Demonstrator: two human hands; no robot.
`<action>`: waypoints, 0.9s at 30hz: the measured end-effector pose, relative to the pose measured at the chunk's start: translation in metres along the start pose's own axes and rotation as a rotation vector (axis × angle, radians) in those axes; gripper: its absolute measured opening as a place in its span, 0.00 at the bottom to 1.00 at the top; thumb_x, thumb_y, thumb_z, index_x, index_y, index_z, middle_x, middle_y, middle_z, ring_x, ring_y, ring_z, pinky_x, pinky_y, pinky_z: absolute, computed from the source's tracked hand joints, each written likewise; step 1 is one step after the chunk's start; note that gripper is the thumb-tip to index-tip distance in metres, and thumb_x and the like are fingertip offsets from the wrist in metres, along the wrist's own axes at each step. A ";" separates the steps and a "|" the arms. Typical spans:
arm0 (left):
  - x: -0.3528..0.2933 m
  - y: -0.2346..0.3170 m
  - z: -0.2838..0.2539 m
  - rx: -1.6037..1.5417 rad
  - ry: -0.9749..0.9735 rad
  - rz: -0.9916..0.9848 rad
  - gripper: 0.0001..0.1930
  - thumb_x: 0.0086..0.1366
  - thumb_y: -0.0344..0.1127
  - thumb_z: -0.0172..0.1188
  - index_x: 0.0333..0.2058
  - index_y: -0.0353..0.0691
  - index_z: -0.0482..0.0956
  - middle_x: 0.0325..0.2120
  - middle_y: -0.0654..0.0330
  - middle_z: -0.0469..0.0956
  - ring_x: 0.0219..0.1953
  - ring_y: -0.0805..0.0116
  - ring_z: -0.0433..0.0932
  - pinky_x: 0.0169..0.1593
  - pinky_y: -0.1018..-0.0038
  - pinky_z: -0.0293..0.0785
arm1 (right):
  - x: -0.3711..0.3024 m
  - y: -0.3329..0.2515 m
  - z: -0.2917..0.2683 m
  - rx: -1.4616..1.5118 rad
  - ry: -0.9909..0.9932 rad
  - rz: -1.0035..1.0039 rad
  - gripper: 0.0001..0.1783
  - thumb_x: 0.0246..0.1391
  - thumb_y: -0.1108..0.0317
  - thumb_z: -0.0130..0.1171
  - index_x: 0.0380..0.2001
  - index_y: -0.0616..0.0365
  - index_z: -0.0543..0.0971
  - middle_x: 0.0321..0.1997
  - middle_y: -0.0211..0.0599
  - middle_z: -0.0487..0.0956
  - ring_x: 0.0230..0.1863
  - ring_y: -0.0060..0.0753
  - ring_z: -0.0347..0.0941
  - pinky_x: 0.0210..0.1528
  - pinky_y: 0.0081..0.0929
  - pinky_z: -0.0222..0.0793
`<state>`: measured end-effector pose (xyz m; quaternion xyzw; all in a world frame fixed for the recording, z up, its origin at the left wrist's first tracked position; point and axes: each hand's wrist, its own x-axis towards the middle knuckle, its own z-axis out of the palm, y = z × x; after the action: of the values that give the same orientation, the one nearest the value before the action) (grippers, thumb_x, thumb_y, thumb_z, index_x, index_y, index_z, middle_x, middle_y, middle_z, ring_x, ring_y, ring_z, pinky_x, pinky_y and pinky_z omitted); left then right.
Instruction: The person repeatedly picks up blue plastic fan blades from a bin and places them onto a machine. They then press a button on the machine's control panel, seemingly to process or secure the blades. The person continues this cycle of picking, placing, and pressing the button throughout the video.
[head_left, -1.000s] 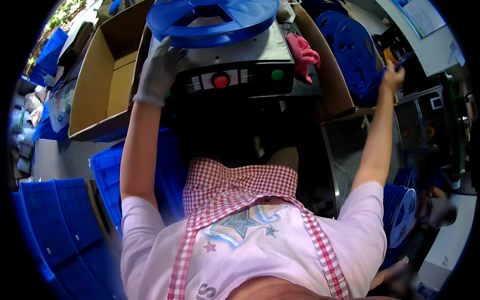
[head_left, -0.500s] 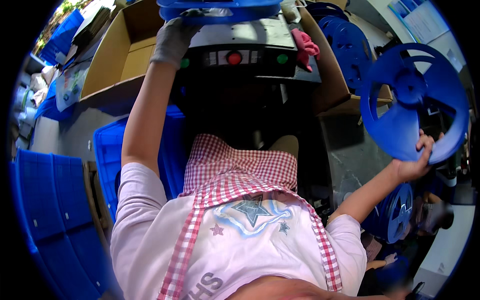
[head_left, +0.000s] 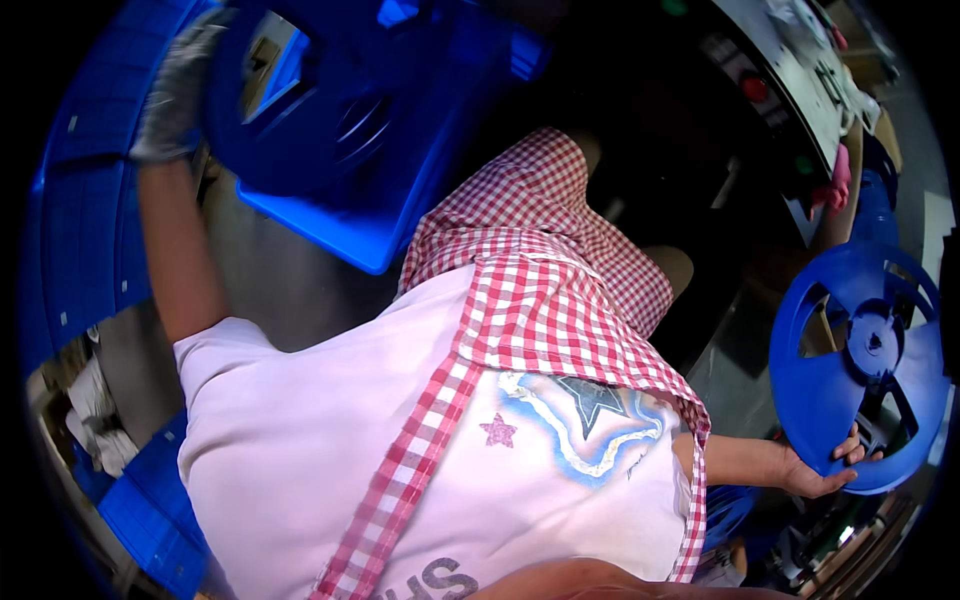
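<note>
My left hand (head_left: 176, 100), in a grey glove, grips the outer edge of a blue plastic reel disc (head_left: 232, 130) at the upper left. That disc is in shadow and partly cut off by the picture's top; it hangs over a blue crate (head_left: 395, 225). Out on the right, my bare right hand (head_left: 822, 474) is closed on the lower rim of another blue reel disc (head_left: 873, 340). Round, with a hub and large cut-outs, this one is held up facing me. The fingertips show on its near side.
Stacked blue crates (head_left: 85, 210) stand along the left. At the upper right is a machine with a red button (head_left: 754, 88) and a pale top; a pink glove (head_left: 838, 182) hangs by its edge. More blue bins (head_left: 155, 510) lie at the lower left.
My body has turned left. My left hand has left the machine top and swung over the blue crate with a disc. The right hand still holds its disc, now lower in the picture.
</note>
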<state>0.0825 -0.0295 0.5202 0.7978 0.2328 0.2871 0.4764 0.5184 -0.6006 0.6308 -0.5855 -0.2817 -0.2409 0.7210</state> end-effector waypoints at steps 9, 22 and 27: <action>-0.098 -0.253 0.074 0.465 -0.021 -0.820 0.26 0.61 0.44 0.56 0.52 0.32 0.71 0.43 0.47 0.77 0.50 0.58 0.74 0.52 0.72 0.68 | -0.012 0.012 0.021 0.190 -0.153 0.376 0.40 0.51 0.53 0.60 0.59 0.65 0.58 0.27 0.25 0.65 0.29 0.19 0.64 0.54 0.34 0.57; -0.018 -0.131 0.198 0.330 0.234 -0.317 0.20 0.64 0.28 0.52 0.55 0.43 0.68 0.51 0.48 0.71 0.52 0.57 0.73 0.53 0.66 0.72 | -0.034 0.044 0.075 0.352 -0.323 0.470 0.35 0.57 0.38 0.47 0.45 0.65 0.69 0.27 0.29 0.67 0.24 0.18 0.61 0.41 0.27 0.60; 0.060 0.072 0.344 -0.027 -0.107 0.167 0.37 0.56 0.31 0.64 0.62 0.40 0.54 0.57 0.45 0.64 0.61 0.52 0.62 0.61 0.61 0.65 | -0.034 0.029 0.073 0.387 -0.364 0.509 0.30 0.57 0.40 0.48 0.38 0.62 0.69 0.25 0.29 0.67 0.21 0.16 0.61 0.41 0.25 0.59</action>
<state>0.3670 -0.2374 0.4679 0.8221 0.1359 0.2861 0.4731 0.5044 -0.5227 0.5981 -0.5228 -0.2911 0.1120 0.7933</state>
